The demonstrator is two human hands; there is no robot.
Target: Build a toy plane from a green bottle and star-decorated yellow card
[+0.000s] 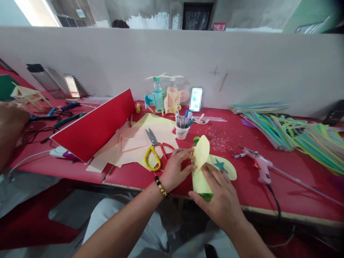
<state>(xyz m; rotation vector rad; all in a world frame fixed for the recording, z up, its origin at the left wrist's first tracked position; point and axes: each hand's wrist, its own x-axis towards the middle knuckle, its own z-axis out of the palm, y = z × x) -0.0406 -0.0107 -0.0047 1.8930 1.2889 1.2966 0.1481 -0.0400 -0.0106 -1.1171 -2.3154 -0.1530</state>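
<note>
A green plastic bottle wrapped in pale yellow paper (202, 183) lies at the table's front edge, its green cap (196, 139) pointing away from me. An upright yellow paper fin (203, 148) stands on the wrap. My left hand (177, 167) pinches the fin's base from the left with thumb and fingers. From the right, my right hand (221, 190) grips the wrapped bottle, its fingertips close to the fin. A yellow paper wing with a teal star (220, 165) sticks out on the right. Scissors with yellow and red handles (152, 158) lie left of my left hand.
A pink glue gun (258, 163) lies at right, near bundles of coloured strips (276, 130). Behind are a cup of pens (181, 132) and two decorated bottles (158, 95). Paper sheets (134, 141) and a red board (99, 125) are left. Another person's hand (12, 120) shows far left.
</note>
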